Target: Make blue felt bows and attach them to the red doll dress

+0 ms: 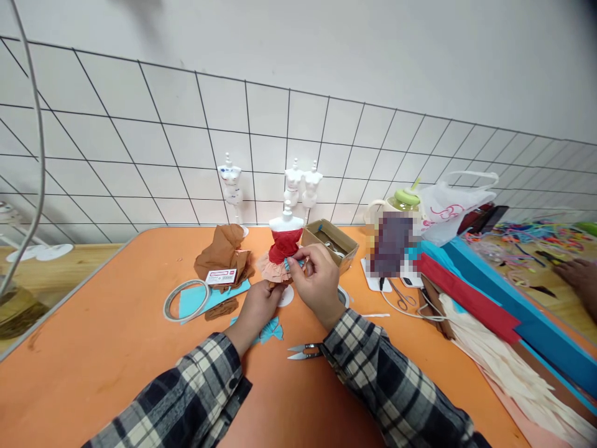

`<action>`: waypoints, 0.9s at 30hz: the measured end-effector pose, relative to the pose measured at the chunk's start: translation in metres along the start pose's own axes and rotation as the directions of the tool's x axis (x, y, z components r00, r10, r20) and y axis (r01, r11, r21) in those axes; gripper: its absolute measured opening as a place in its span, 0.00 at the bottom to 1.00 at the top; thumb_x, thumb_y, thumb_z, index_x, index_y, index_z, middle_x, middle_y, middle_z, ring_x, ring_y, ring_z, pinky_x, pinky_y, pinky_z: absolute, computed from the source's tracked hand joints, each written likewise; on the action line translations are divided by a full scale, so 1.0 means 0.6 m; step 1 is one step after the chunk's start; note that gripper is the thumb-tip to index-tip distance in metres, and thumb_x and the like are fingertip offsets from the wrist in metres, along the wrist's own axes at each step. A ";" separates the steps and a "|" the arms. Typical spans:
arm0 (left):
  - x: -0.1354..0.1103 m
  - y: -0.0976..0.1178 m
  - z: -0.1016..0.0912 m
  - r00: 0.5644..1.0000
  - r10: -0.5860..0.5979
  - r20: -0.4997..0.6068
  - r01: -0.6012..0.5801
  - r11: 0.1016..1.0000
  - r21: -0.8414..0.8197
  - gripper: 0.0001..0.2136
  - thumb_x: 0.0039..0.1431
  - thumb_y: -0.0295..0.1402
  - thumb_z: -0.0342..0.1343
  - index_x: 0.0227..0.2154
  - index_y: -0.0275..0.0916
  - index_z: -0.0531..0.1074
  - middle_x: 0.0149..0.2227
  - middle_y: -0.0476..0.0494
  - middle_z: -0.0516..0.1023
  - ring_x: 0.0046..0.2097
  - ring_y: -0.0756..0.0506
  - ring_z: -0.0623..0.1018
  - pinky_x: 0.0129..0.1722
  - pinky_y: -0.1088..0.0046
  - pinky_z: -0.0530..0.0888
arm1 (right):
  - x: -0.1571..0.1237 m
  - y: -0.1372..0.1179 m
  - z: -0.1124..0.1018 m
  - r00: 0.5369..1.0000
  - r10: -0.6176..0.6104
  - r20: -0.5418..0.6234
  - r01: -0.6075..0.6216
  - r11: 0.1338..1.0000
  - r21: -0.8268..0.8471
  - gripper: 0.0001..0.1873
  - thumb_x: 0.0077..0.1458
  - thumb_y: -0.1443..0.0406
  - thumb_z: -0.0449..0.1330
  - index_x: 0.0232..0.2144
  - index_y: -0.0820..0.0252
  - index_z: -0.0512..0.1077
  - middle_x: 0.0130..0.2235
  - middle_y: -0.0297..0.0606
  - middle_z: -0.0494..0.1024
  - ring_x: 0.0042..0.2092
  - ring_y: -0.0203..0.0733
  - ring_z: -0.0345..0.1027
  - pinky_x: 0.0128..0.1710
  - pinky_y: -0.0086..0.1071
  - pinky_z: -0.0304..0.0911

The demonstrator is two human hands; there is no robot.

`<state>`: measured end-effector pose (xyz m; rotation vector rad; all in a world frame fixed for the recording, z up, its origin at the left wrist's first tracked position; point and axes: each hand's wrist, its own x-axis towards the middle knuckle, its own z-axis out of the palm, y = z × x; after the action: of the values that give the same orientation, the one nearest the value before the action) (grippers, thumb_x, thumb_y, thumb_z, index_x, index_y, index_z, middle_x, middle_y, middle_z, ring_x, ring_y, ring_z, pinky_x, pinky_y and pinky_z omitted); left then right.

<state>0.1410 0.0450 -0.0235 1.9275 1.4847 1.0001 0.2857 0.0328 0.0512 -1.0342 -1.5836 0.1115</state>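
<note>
Mannequin, small and white, stands upright near the middle of the orange table, dressed in a red top and a pale peach ruffled skirt. Right hand is at the right side of the skirt; its thumb and forefinger pinch a small blue piece against the ruffles, just below the red top. Left hand is low at the front, its fingertips drawn close together at the skirt's lower edge; what exactly they grip cannot be told. Both sleeves are black and white plaid.

Left of the hands lie a heap of brown cloth, a white label on its near edge, and a pale ring partly over a blue sheet. A pleated blue scrap lies beside the left wrist. Snips rest near the right cuff, blades apart and pointing left.

Behind the right hand is an open cardboard box. Farther right are scissors, a red strip of cloth and a white plastic bag. Three undressed mannequins stand along the wall. Another person's hand shows at the far right edge.
</note>
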 end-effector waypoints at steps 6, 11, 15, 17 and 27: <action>0.000 -0.005 0.002 1.000 0.024 0.016 -0.024 1.000 0.001 0.16 0.58 0.35 0.44 0.25 0.36 0.74 0.24 0.46 0.76 0.27 0.47 0.73 0.28 0.74 0.67 | -0.005 0.007 0.003 1.000 0.025 0.015 -0.024 0.999 -0.028 0.11 0.54 0.61 0.61 0.38 0.57 0.67 0.34 0.35 0.72 0.33 0.38 0.67 0.33 0.31 0.63; 0.001 -0.001 -0.002 0.999 0.034 0.012 -0.035 0.998 0.049 0.14 0.58 0.34 0.46 0.26 0.36 0.76 0.25 0.44 0.79 0.28 0.46 0.75 0.29 0.73 0.68 | -0.006 0.000 -0.003 0.998 -0.048 -0.028 0.045 0.994 -0.102 0.16 0.52 0.58 0.64 0.40 0.56 0.65 0.40 0.40 0.72 0.43 0.44 0.69 0.42 0.35 0.66; 0.002 0.007 -0.009 0.999 0.042 0.016 -0.044 0.994 0.099 0.13 0.59 0.37 0.49 0.28 0.36 0.76 0.28 0.41 0.81 0.31 0.43 0.78 0.32 0.71 0.69 | -0.034 0.005 -0.022 0.997 -0.060 -0.052 0.055 0.994 -0.095 0.17 0.54 0.60 0.60 0.44 0.58 0.63 0.45 0.44 0.70 0.47 0.46 0.67 0.43 0.38 0.66; 0.001 0.010 -0.013 0.999 0.036 0.003 -0.037 0.991 0.127 0.13 0.58 0.40 0.52 0.31 0.36 0.76 0.31 0.38 0.81 0.35 0.40 0.79 0.34 0.69 0.70 | -0.059 0.017 -0.036 0.999 -0.030 -0.031 0.026 0.994 -0.102 0.16 0.55 0.62 0.57 0.45 0.58 0.62 0.44 0.44 0.70 0.47 0.46 0.67 0.42 0.37 0.66; -0.033 0.026 -0.042 0.979 0.096 -0.178 -0.081 0.992 0.094 0.20 0.57 0.40 0.55 0.51 0.36 0.68 0.50 0.34 0.76 0.52 0.37 0.75 0.50 0.60 0.72 | -0.115 0.060 -0.108 0.939 -0.008 0.343 0.106 0.958 -0.266 0.08 0.57 0.66 0.55 0.39 0.58 0.71 0.37 0.37 0.77 0.40 0.41 0.70 0.41 0.33 0.61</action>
<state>0.1274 0.0207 -0.0011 2.0241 1.5769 1.1983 0.3547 -0.0200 -0.0011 -1.2362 -1.9848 0.0238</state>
